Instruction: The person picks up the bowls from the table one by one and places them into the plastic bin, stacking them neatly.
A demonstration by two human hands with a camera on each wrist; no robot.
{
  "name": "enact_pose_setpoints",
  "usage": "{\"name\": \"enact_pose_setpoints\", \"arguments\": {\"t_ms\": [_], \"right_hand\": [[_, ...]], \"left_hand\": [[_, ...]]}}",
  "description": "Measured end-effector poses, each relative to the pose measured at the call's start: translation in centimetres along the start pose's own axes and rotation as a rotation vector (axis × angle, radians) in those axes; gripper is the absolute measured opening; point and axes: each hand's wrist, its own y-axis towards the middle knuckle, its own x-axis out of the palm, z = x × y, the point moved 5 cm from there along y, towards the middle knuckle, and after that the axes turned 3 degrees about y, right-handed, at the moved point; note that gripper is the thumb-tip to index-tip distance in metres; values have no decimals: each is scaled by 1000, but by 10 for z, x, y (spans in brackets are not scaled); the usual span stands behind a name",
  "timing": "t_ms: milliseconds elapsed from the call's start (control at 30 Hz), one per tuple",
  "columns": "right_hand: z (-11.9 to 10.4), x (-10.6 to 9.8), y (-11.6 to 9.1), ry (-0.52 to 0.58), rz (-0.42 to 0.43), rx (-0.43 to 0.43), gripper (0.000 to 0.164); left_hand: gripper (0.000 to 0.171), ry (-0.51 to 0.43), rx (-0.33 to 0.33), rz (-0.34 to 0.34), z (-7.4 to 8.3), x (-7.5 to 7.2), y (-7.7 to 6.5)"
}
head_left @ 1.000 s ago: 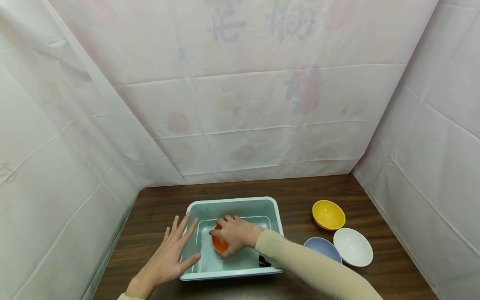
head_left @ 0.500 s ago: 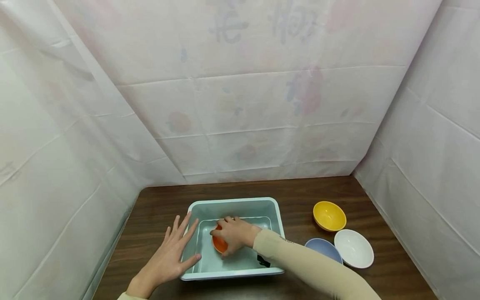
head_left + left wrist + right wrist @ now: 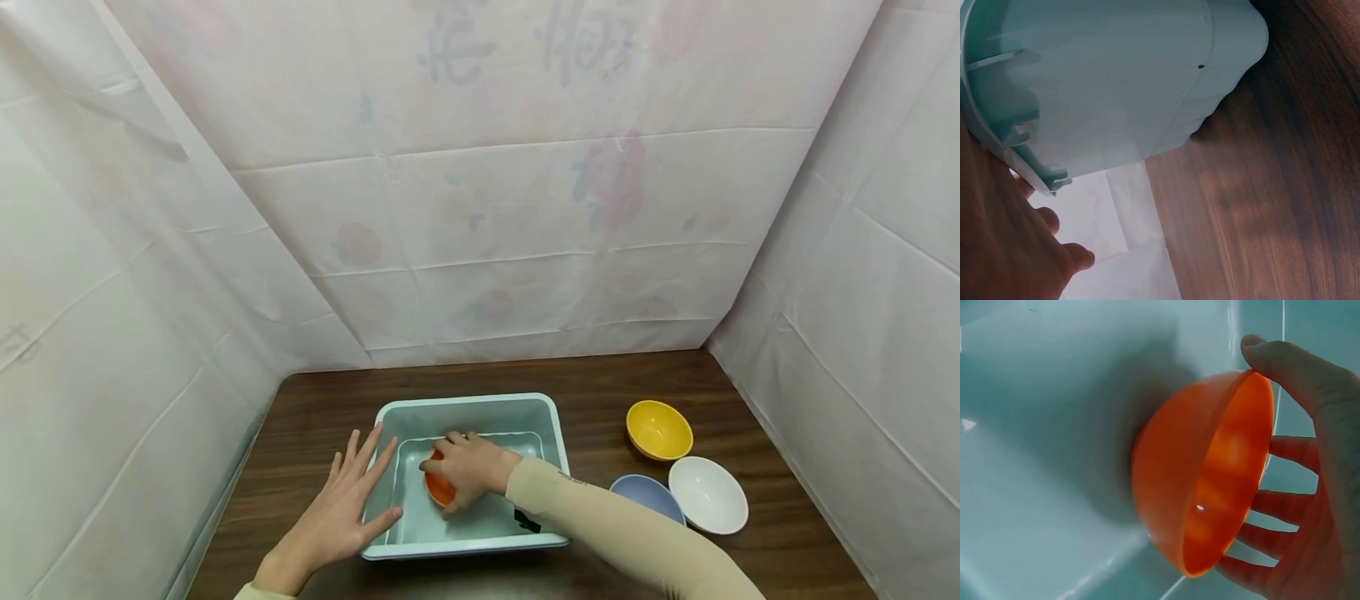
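An orange bowl [image 3: 1172,462] sits inside the pale green plastic basin [image 3: 465,547], close over its floor. My right hand [image 3: 474,468] reaches down into the basin and grips the bowl from above. In the right wrist view the thumb [image 3: 1291,365] lies at one side of the rim and the fingers [image 3: 1285,506] are spread along the other. My left hand [image 3: 341,508] lies over the basin's left rim with straight, spread fingers. The left wrist view shows the basin's outer wall [image 3: 1116,81] beside that hand [image 3: 1010,231].
To the right on the brown wooden table [image 3: 322,417] stand a yellow bowl [image 3: 659,430], a white bowl [image 3: 708,495] and a blue bowl [image 3: 647,497], which my right sleeve [image 3: 600,512] partly covers. White printed sheets [image 3: 487,208] hang behind and at both sides.
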Motion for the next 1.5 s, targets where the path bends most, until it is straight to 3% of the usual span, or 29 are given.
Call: {"name": "enact_pose_setpoints", "arguments": {"t_ms": [367, 733, 1500], "right_hand": [[1, -11, -6, -19, 38, -13, 75], [6, -36, -22, 90, 58, -39, 73], [33, -78, -65, 229, 242, -25, 60]], "left_hand": [[88, 2, 10, 2, 1, 0, 0], [88, 14, 13, 8, 1, -1, 0], [86, -9, 2, 3, 0, 1, 0]]}}
